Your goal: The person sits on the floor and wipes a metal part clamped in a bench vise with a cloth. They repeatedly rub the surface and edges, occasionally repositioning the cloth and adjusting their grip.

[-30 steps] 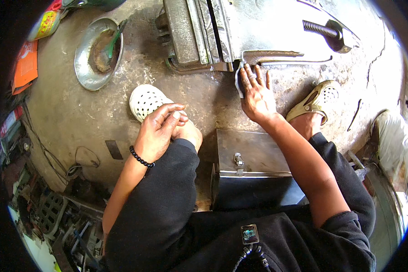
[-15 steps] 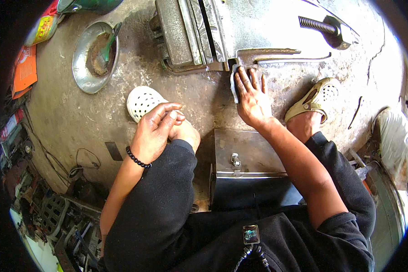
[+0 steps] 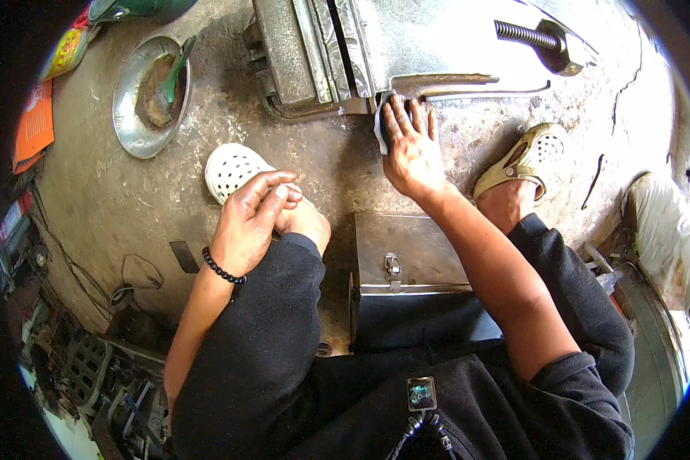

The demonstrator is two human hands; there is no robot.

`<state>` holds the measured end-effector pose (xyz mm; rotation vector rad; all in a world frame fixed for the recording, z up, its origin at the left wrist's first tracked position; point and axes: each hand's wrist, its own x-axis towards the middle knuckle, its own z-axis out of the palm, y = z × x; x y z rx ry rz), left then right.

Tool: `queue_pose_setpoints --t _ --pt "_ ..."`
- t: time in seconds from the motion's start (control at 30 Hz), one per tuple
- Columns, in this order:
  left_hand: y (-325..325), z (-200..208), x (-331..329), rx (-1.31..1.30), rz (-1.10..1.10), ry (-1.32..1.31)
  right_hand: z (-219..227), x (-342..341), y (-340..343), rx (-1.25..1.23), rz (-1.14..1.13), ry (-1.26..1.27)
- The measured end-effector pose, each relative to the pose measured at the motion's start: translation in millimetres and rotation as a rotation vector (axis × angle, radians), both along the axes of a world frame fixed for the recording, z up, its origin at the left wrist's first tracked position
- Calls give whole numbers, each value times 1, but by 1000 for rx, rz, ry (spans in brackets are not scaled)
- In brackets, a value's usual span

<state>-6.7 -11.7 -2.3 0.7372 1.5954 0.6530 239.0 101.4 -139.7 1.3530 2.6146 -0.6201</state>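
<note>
My right hand [image 3: 414, 146] lies palm down with its fingers stretched forward. Under them is a thin white folded sheet [image 3: 381, 132], which may be cloth or paper; I cannot tell. The fingers press it against the low edge of a large metal vise [image 3: 291, 57], beside the seam between jaw and body. My left hand [image 3: 251, 218] rests over my left knee, with a black bead bracelet at the wrist. Its fingers are curled and pressed together with the thumb, and nothing shows in them.
At the far left a metal dish [image 3: 134, 142] holds brown residue and a green-handled brush [image 3: 178, 77]. A threaded screw [image 3: 525, 34] lies on the right. Between my legs sits a metal toolbox [image 3: 418, 253] with a latch. Cables and scrap crowd the left edge.
My right hand has slid slightly forward, toward the vise, together with the white sheet. My left hand stays over the knee. The whole view has shifted a little.
</note>
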Motion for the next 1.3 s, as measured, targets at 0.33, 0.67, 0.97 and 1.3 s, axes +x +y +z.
queue_pose_setpoints --t 0.33,0.67,0.97,1.3 --pt "-3 1 -1 -33 25 -6 -4 -8 -2 4 2 -17" --pt "-3 0 -1 -4 10 -62 0 -6 2 62 27 107" --pt "-6 2 -1 34 12 -25 9 -3 -3 -56 3 25" --pt "-2 3 0 6 2 21 8 -7 -6 -86 2 -83"
